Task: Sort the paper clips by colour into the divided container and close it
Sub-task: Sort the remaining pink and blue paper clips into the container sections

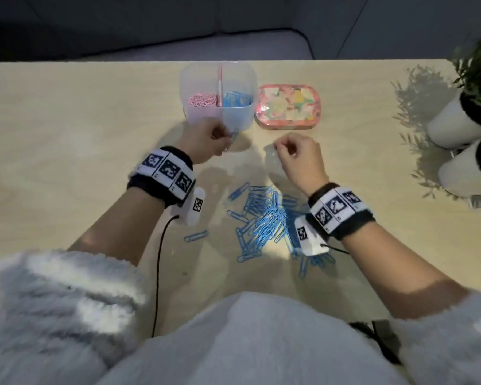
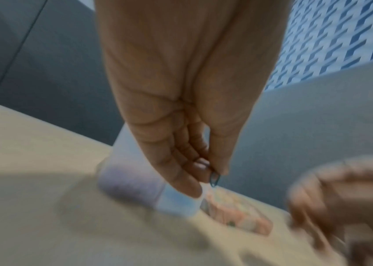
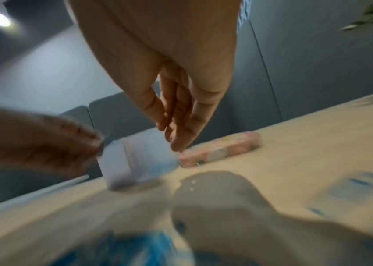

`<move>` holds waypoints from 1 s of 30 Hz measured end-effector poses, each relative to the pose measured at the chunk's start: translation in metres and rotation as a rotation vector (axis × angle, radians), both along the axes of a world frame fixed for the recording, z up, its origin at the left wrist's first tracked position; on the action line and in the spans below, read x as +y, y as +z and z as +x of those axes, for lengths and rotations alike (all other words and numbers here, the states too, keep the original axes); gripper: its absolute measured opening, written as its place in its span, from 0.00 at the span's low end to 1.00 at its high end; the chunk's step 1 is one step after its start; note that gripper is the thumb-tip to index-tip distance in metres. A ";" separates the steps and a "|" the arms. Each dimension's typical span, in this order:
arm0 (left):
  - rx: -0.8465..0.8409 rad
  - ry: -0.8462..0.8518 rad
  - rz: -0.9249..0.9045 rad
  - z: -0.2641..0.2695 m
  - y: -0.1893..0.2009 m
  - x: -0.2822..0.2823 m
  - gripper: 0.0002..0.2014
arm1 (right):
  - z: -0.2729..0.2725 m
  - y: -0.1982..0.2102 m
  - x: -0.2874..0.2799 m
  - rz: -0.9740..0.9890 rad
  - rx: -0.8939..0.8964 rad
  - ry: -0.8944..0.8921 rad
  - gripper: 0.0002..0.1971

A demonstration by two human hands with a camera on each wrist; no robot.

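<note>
Pinching a blue paper clip (image 1: 40,133) between thumb and fingertips, your left hand (image 1: 208,144) hangs just in front of the divided container (image 1: 217,112), where pink clips (image 1: 203,100) fill the left compartment and blue ones the right. Your right hand (image 1: 299,159) hovers loosely curled, holding nothing, beyond the blue pile (image 1: 267,220) on the table (image 1: 67,120). Beside the container lies its pink lid (image 1: 288,105).

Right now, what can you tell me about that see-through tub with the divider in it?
The divided container is a translucent, frosted plastic tub with rounded corners, standing upright and open at the table's far side. A pink divider splits it: pink paper clips left, blue ones right. Its patterned pink lid lies beside it. The left hand is near its front wall.
</note>
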State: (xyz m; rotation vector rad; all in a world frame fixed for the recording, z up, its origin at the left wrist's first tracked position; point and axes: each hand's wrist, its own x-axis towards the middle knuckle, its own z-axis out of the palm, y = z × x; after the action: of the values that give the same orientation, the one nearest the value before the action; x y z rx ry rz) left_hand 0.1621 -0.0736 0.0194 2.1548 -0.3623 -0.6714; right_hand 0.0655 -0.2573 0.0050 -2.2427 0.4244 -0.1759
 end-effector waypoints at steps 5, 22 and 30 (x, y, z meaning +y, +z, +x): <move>-0.173 0.282 -0.068 0.043 0.026 -0.047 0.14 | -0.061 -0.025 -0.015 0.031 0.148 0.012 0.08; -0.012 -0.313 0.320 -0.097 -0.033 0.089 0.18 | -0.058 -0.040 -0.048 -0.280 0.295 -0.080 0.12; -0.240 -0.265 0.266 -0.111 -0.048 0.058 0.06 | -0.045 -0.037 0.022 -0.357 0.240 0.241 0.11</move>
State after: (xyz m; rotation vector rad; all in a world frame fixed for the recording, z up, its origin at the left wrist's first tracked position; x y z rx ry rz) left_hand 0.0510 -0.0153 -0.0285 2.4748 -0.7322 -0.6356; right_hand 0.0206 -0.2348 -0.0324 -2.6569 0.2583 0.1582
